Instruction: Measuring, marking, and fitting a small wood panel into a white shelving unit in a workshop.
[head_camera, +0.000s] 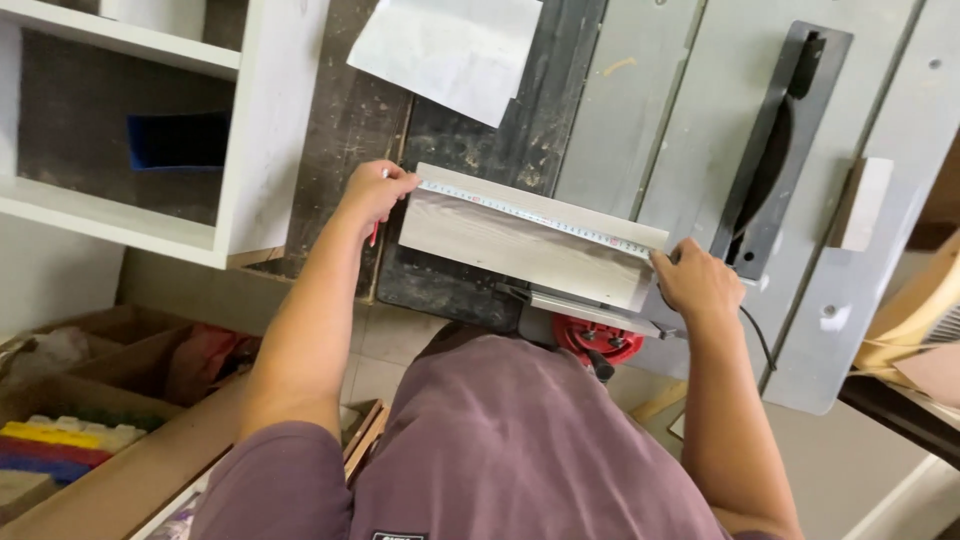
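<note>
A pale wooden board (520, 245) lies across the edge of a grey table saw top (690, 110). A measuring tape (530, 213) is stretched along the board's far edge. My left hand (378, 192) presses the tape's end down at the board's left corner and also holds a red pencil (375, 232). My right hand (695, 280) pins the tape at the board's right end, fingers closed on it.
The saw blade slot and black insert (780, 140) sit right of the board. A small wood block (860, 205) rests on the saw top. A white shelf unit (200, 130) stands at left, a white sheet (450, 45) at top, boxes (90, 400) on the floor.
</note>
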